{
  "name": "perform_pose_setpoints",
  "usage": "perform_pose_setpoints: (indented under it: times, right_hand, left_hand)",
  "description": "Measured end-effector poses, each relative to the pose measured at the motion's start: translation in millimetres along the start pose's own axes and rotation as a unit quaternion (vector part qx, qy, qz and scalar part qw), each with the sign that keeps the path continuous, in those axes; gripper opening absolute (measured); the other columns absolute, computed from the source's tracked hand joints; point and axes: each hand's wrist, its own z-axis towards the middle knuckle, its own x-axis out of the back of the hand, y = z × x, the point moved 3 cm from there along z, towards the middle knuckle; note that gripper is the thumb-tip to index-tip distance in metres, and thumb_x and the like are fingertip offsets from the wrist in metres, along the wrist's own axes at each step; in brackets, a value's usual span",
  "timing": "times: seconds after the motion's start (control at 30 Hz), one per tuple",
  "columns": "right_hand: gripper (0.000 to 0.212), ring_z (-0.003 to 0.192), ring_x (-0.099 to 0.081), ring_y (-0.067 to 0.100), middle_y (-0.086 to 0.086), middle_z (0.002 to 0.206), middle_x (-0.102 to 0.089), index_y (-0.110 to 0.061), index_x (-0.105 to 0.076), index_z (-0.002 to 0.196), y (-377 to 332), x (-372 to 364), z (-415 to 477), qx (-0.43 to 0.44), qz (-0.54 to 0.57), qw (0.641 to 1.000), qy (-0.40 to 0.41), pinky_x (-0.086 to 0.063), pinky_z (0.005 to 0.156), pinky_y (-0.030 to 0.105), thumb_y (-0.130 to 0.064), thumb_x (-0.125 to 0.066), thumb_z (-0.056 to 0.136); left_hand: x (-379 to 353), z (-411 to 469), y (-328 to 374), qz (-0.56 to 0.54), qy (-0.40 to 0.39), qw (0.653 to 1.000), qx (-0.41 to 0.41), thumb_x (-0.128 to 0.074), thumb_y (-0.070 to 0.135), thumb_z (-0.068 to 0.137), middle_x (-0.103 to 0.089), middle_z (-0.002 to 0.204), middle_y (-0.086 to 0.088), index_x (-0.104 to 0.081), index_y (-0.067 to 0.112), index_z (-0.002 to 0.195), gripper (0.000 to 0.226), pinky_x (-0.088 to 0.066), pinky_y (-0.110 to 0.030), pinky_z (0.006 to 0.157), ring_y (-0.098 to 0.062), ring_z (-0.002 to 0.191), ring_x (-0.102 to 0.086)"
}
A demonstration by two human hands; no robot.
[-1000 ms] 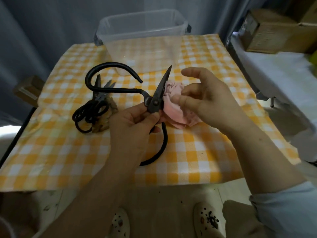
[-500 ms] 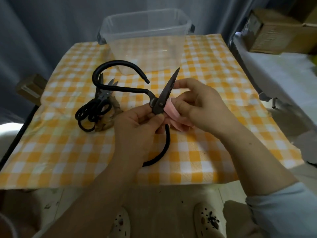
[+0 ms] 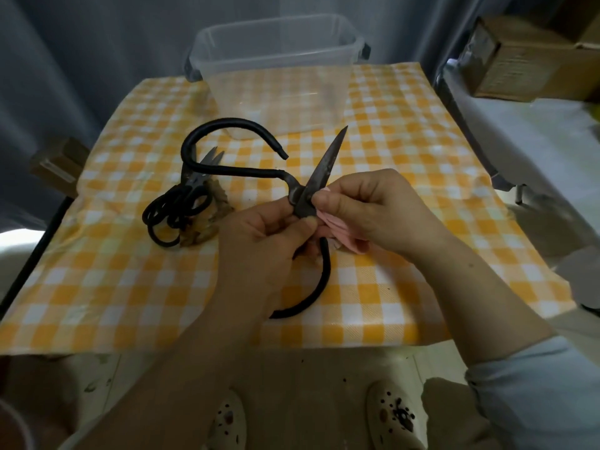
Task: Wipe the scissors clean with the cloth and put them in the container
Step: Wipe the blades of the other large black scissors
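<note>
- The person is holding a big pair of black scissors up over the middle of the surface, with the point aiming toward the back edge.
- The left hand is pinching the scissors just below the pivot, thumb and fingers curled tight on the metal.
- The right hand is clamping a bunched pink cloth against the base of the blade, fingers curled round it.
- One long handle loop is arching off toward the left edge and the other is trailing down toward the front edge. I cannot tell whether that one is touching the surface.
- The clear plastic container is sitting at the middle of the back edge, lid off, well apart from both hands.
- A smaller pair of scissors is lying near the left edge on something brownish I cannot make out.
- To my eye these scissors are looking heavy, stiff and unbalanced, and the loops would be swinging if held loosely. The pivot, where the left hand is, seems the steadiest place to grip.
- The blade is looking dull and grimy but tapering to a sharp tip, so I would be keeping the cloth thick between fingers and edge and wiping from the base outward.
- The cloth is looking soft and limp, so it will need bunching to press firmly.
</note>
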Motion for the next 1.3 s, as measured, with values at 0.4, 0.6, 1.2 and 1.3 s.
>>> perform_pose_setpoints:
  times: [0.4,0.6,1.2,1.3]
  right_hand:
    - [0.025,0.066,-0.068,0.017,0.007,0.076,-0.073,-0.004,-0.075,0.089,1,21,-4,0.016,-0.069,0.996,-0.045,-0.055,0.061,0.028,-0.025,-0.062,0.083]
    - [0.027,0.052,-0.060,0.013,0.003,0.061,-0.068,-0.007,-0.072,0.081,-6,17,-7,0.006,-0.045,0.997,-0.058,-0.048,0.052,0.025,-0.027,-0.056,0.091]
    - [0.021,0.047,-0.058,-0.001,-0.012,0.054,-0.065,-0.003,-0.071,0.094,3,13,-2,0.018,-0.050,0.995,-0.080,-0.041,0.046,0.010,-0.018,-0.056,0.091]
    - [0.030,0.037,-0.050,0.007,0.000,0.046,-0.057,-0.001,-0.065,0.077,8,6,0,0.036,-0.104,0.994,-0.007,-0.038,0.039,0.018,-0.024,-0.055,0.095]
  left_hand:
    - [1,0,2,-0.052,0.001,0.998,0.044,-0.064,-0.010,0.077,-0.073,0.070,-0.010,-0.076,0.020,0.074,0.032,-0.054,-0.020,0.056,-0.021,0.064,-0.067]
    - [2,0,4,-0.050,0.003,0.998,0.042,-0.063,-0.008,0.079,-0.073,0.070,-0.007,-0.073,0.015,0.082,0.025,-0.054,-0.021,0.058,-0.019,0.065,-0.069]
    - [2,1,-1,-0.048,-0.007,0.996,0.073,-0.063,-0.008,0.079,-0.074,0.071,-0.006,-0.073,0.016,0.082,0.026,-0.054,-0.019,0.058,-0.016,0.067,-0.069]
    - [2,1,-3,-0.026,0.008,0.998,0.051,-0.064,-0.005,0.081,-0.074,0.073,-0.006,-0.073,0.022,0.082,0.029,-0.054,-0.020,0.060,-0.022,0.069,-0.067]
